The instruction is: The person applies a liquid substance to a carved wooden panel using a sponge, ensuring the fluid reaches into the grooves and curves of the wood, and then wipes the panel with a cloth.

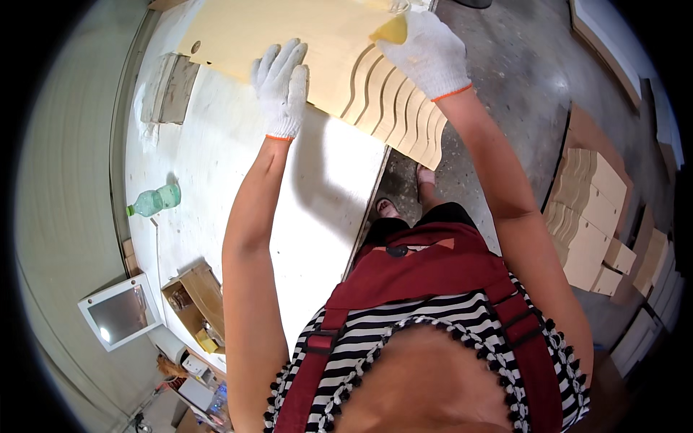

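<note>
A pale cream panel lies across the far part of the white table, with wavy grooves cut into its right end. That grooved end juts past the table's edge. My left hand, in a white knitted glove, rests with its fingers stretched out on the panel's near edge. At the panel's far right, my gloved right hand is closed on a yellow pad, held at the top of the grooves. The pad looks like a sponge or sanding block, but its exact kind is unclear.
On the white table are a green plastic bottle, a worn block and an open cardboard box. A white-framed screen stands at the lower left. More cream grooved panels lie on the floor at right.
</note>
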### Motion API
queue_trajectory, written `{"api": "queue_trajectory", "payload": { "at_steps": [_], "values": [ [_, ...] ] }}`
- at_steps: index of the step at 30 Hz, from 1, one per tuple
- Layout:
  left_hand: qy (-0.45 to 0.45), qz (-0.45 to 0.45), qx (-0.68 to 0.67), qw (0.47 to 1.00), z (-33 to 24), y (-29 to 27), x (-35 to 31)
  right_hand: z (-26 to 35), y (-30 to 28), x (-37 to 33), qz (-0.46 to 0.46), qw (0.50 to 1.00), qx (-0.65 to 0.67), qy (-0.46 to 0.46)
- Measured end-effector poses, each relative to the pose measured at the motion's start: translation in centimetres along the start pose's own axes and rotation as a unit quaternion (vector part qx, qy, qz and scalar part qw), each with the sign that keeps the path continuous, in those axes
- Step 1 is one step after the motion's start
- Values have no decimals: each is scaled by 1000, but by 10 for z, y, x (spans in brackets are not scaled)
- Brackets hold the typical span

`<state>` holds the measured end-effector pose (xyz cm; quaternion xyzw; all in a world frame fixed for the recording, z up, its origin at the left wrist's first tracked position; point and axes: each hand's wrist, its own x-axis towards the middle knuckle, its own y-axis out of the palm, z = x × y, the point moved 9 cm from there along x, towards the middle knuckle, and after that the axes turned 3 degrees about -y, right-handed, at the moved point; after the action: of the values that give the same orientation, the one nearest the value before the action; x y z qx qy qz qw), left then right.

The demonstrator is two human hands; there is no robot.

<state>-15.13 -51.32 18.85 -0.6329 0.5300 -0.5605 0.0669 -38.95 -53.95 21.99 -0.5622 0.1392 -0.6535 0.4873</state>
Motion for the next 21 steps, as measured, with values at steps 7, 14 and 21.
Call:
{"api": "queue_trajectory", "payload": {
  "at_steps": [7,14,21],
  "values": [
    [16,-4,14,1000,0,-2,-4,23,27,-20,255,930,266,2],
    [35,-34,18,999,-3,-3,-2,-10,-8,15,130,985,114,0],
    [19,-2,14,1000,-4,-1,-1,21,30,-8,201,972,125,14]
  ]
}}
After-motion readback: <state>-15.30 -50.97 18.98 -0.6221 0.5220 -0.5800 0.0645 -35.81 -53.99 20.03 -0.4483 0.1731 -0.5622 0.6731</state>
